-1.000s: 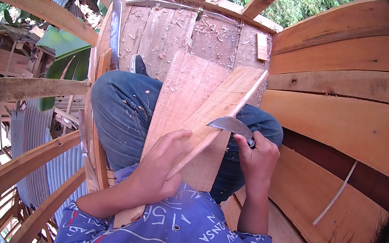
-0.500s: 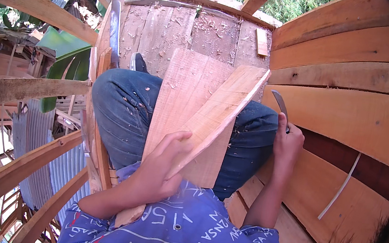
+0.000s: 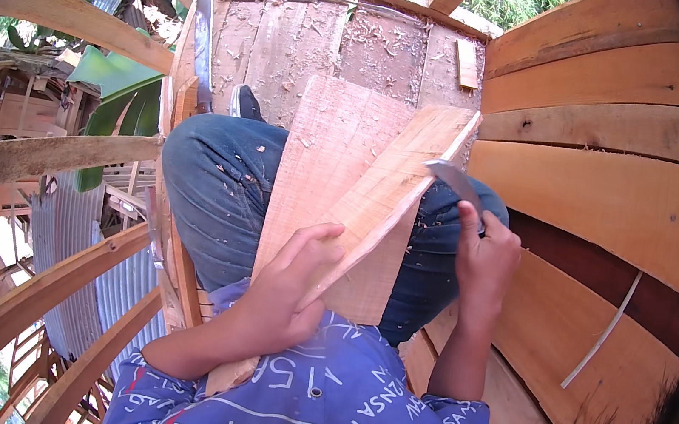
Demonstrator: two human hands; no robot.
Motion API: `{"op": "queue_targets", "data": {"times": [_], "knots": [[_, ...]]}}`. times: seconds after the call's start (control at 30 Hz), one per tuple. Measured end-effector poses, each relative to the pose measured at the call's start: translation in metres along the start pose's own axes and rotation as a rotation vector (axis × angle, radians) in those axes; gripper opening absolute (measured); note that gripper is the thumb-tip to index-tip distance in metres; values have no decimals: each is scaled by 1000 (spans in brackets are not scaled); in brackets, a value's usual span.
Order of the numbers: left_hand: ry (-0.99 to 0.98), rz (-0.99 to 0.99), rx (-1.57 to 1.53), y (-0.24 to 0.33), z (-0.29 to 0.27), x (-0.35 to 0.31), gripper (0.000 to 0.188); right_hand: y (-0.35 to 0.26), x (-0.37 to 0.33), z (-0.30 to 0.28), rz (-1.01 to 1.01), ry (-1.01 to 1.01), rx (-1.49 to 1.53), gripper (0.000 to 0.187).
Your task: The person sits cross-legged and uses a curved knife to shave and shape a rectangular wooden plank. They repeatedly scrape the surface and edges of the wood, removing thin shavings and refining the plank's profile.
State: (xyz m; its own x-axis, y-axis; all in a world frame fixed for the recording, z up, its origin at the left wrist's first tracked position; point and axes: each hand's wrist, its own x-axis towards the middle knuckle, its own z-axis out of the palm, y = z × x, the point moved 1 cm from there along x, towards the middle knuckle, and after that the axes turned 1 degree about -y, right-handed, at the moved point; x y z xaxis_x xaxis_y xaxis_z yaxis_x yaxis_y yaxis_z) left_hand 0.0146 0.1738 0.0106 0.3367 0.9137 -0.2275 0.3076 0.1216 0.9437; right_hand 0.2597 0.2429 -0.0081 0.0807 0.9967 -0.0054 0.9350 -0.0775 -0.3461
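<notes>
My left hand (image 3: 292,285) is closed round the near part of a narrow wooden board (image 3: 397,168), which slants up and to the right. Under it a wider wooden board (image 3: 328,138) rests across my lap, between my knees. My right hand (image 3: 488,253) grips a knife with a curved blade (image 3: 454,178); its handle is mostly hidden in the fist. The blade's tip lies over the right edge of the narrow board, near its far end; whether it touches cannot be made out.
Wood shavings litter the plank floor (image 3: 293,43) ahead. A long machete-like blade (image 3: 203,48) leans at the left rail. A small wood piece (image 3: 466,64) lies far right. Plank walls (image 3: 597,212) stand close on the right; a slatted railing (image 3: 65,143) runs along the left.
My right hand has brought the knife leftward, from beside the plank wall to the narrow board's edge. The left hand keeps its hold on the board.
</notes>
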Motion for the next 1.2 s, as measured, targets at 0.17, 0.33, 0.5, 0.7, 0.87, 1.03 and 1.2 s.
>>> {"op": "queue_targets", "data": {"times": [0.17, 0.33, 0.5, 0.7, 0.87, 1.03, 1.2], "knots": [[0, 3, -15, 0, 2, 2, 57, -4, -9, -12, 9, -73, 40, 63], [10, -7, -1, 2, 0, -1, 57, 8, 11, -4, 86, -89, 26, 60], [-16, 5, -16, 1, -1, 5, 57, -11, -8, -6, -137, -90, 55, 60], [-1, -32, -2, 0, -4, 1, 57, 14, 24, -1, 152, -106, 31, 58], [-18, -10, -25, 3, -2, 8, 56, -16, -3, -3, -151, -135, 77, 56], [-1, -31, -30, -2, -3, 7, 56, 16, 39, 2, 209, -124, 65, 60], [-10, 2, -26, 0, -3, 12, 57, -18, 3, -2, -140, -163, 134, 57]]}}
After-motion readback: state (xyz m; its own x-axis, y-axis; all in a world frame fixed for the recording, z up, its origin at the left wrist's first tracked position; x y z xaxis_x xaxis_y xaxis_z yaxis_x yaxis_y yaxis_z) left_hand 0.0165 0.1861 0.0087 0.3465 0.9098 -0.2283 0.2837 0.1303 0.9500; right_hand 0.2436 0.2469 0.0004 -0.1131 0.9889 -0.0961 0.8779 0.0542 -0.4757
